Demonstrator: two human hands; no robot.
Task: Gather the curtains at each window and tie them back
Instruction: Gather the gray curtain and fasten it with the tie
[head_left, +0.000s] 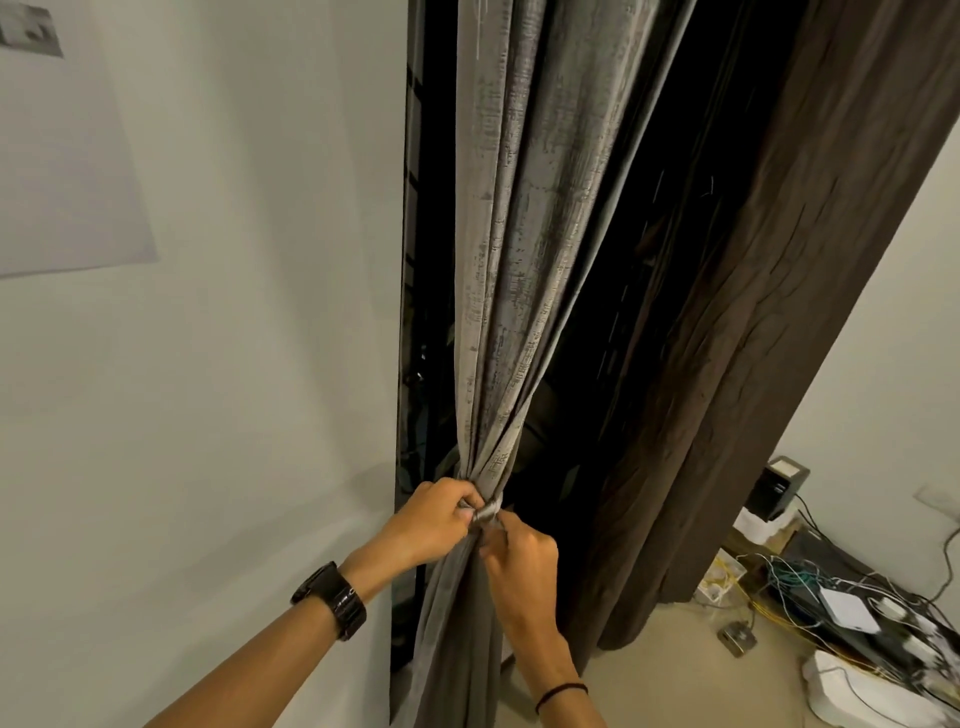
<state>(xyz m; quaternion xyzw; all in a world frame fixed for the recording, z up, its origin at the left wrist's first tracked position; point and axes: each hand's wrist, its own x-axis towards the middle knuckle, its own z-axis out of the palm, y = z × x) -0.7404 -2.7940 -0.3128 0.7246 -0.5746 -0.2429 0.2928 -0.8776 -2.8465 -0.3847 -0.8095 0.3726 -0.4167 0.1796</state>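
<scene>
From the head camera, you are looking down at one tall window whose glass is showing black between two curtains. The grey curtain (514, 260) is hanging on the left side of the opening and is being pinched into a narrow waist low down, close to the white wall (234, 364). Your left hand (434, 522) is clenching the bunched cloth from the wall side, while your right hand (519, 564) is gripping just below, fingers closed on what looks like a grey tie band (488, 512) wrapped around the gather (its ends are hidden, so you cannot tell whether it is knotted).

The brown curtain (753, 364) is hanging loose to the right, not yet gathered.

Risks, as a judgement: if either hand is easing off before the band is secured, the folds are likely to spring open; tugging down hard may strain the hanging at the top, which is out of sight.

Counting: two curtains, one band, two hands, one dark wristwatch (330, 600) on the left wrist, one tangle of cables (810, 597) on the floor at right.
</scene>
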